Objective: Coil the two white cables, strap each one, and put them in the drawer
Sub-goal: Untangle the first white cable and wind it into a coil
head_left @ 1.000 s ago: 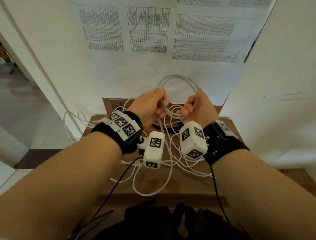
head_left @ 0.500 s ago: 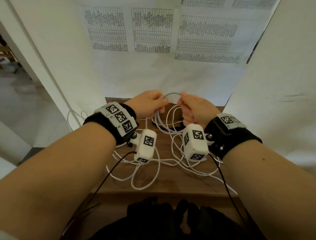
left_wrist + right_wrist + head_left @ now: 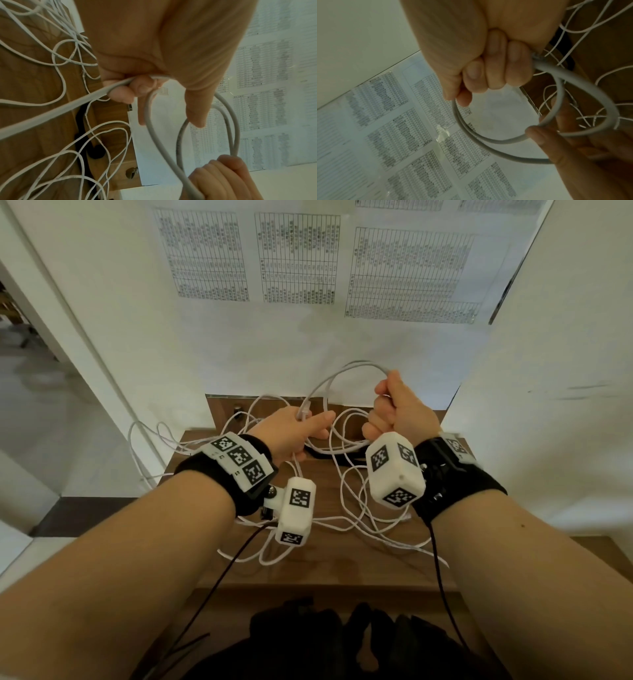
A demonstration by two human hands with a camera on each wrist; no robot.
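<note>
A white cable (image 3: 337, 376) arcs in loops between my two hands above the wooden tabletop (image 3: 342, 573). My left hand (image 3: 306, 428) grips the gathered loops, and the cable's plug (image 3: 304, 409) sticks up by the thumb. My right hand (image 3: 380, 405) is a fist around the cable, held higher and to the right. The left wrist view shows the left fingers (image 3: 130, 88) curled round the cable (image 3: 154, 129). In the right wrist view the right fingers (image 3: 488, 73) clench the loop (image 3: 488, 141). More white cable (image 3: 356, 522) lies tangled on the top. A black strap (image 3: 96, 151) lies under it.
White walls stand close on the left and right, and printed sheets (image 3: 298, 258) hang on the wall behind. A wooden back panel (image 3: 222, 405) rises at the table's far edge. Dark black cloth-like things (image 3: 342, 638) lie below the front edge. Thin black wires (image 3: 219, 577) hang from my wrists.
My hands dropped and came together with the coil, then my right hand rose up and to the right, drawing out a new loop. The left hand stayed low, holding the loops.
</note>
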